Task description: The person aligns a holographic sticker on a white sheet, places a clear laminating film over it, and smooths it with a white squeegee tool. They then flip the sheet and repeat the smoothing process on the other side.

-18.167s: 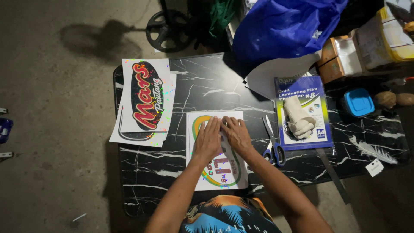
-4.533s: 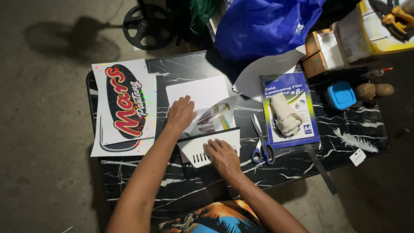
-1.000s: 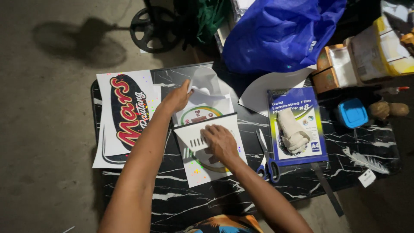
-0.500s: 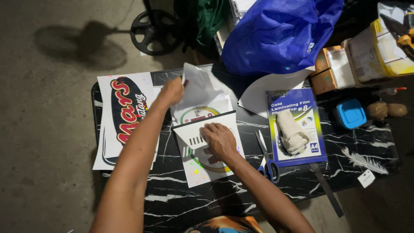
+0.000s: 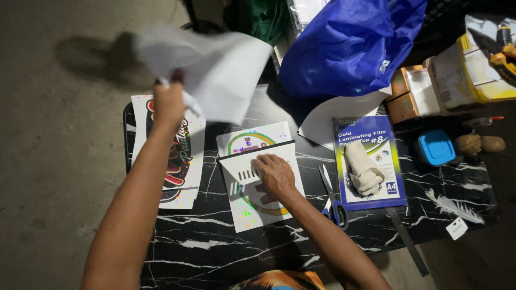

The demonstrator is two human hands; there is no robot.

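**White backing sheet lifted clear, sticker print held flat**

White and blurred, a backing sheet [image 5: 215, 72] is held up in the upper left of the frame, pinched at its lower left corner by the left hand [image 5: 169, 104]. It hangs above the table, well apart from the print below, spreading up and to the right from the fingers; its edges are too smeared for a long axis to be told.

At frame centre a colourful printed sheet [image 5: 258, 174] lies flat on the black marble-patterned table [image 5: 215, 247]. Its long axis runs from upper left to lower right, slightly tilted. The right hand [image 5: 274, 174] is pressed palm down on its middle, fingers together and pointing left, over a grey card [image 5: 239, 172] laid across it.

Left of this, under the raised forearm, a red-and-black printed sheet [image 5: 183, 161] is seen. To the right lie scissors [image 5: 332, 196], then a blue laminating-film pack [image 5: 368, 161] bearing a crumpled cloth [image 5: 363, 172].
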